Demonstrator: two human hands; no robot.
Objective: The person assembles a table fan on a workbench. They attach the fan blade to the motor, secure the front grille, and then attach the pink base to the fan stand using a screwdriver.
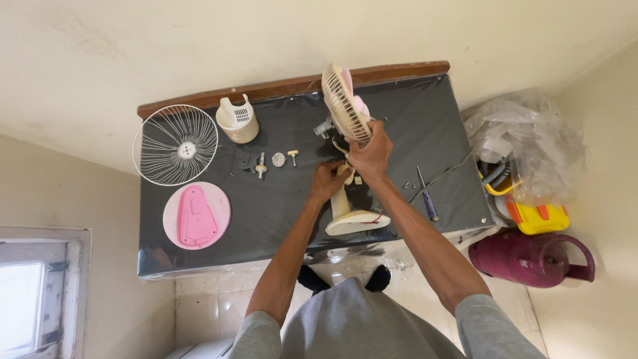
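A dark table (266,219) stood against a cream wall. On its left lay a white wire guard (175,144) and a pink base plate (197,215). At the centre stood a cream fan (345,163), partly dismantled. The right hand (372,154) was clamped on its grille head (344,103); the left hand (327,181) gripped the stem, perhaps at the neck joint. A screwdriver (426,195) lay just right, small parts (276,160) left.
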